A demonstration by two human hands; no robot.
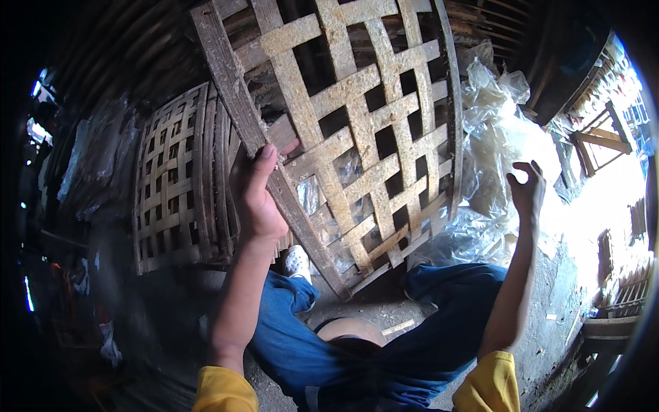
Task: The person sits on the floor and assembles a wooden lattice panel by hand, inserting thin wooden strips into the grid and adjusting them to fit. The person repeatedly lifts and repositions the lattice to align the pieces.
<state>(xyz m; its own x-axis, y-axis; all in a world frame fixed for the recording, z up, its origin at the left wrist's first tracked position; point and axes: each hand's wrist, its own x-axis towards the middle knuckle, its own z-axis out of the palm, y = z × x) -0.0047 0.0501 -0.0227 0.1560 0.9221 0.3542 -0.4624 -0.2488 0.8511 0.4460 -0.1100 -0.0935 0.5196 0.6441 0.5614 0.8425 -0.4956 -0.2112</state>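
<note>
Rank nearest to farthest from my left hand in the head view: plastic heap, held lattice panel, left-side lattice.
1. Held lattice panel: in left hand.
2. Left-side lattice: just left.
3. Plastic heap: right, beyond the panel.

The rack is a lattice of flat, pale tan strips woven over and under one another, with open, squarish gaps between. The strips look mottled and rough; weathered wooden bars edge its two long sides. It tilts leftward at the top, where it runs out of view.
</note>
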